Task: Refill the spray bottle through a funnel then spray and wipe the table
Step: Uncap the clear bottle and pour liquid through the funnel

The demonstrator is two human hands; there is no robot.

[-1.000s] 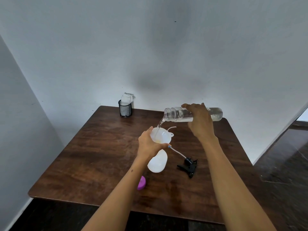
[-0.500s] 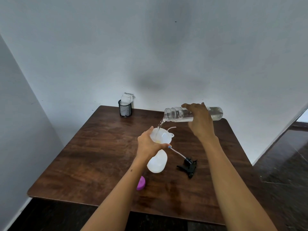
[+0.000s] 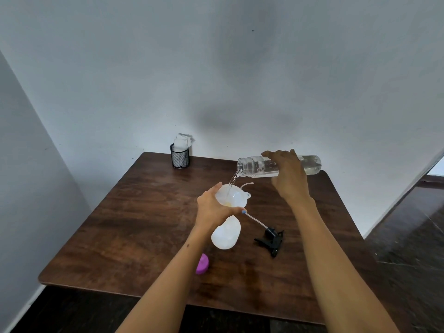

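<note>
At the far left of the dark brown wooden table (image 3: 134, 212), near the wall, a black mesh cup (image 3: 180, 156) stands upright with a folded white cloth (image 3: 183, 142) sticking out of its top. Closer to me, a small purple plastic cap (image 3: 202, 263) lies on the wood, partly hidden behind my left forearm. My left hand (image 3: 212, 209) is wrapped around the neck of the translucent white plastic spray bottle (image 3: 226, 233), which stands on the table, and steadies the white plastic funnel (image 3: 234, 197) seated in its mouth. A thin stream of water (image 3: 232, 180) falls into the funnel's bowl. Just right of the bottle, the black trigger spray head (image 3: 271, 239) lies on its side on the table, its thin dip tube pointing back toward my left hand. My right hand (image 3: 289, 176) is closed over the middle of a clear plastic water bottle (image 3: 257, 165), held almost level above the table, its open mouth tipped left over the funnel.
</note>
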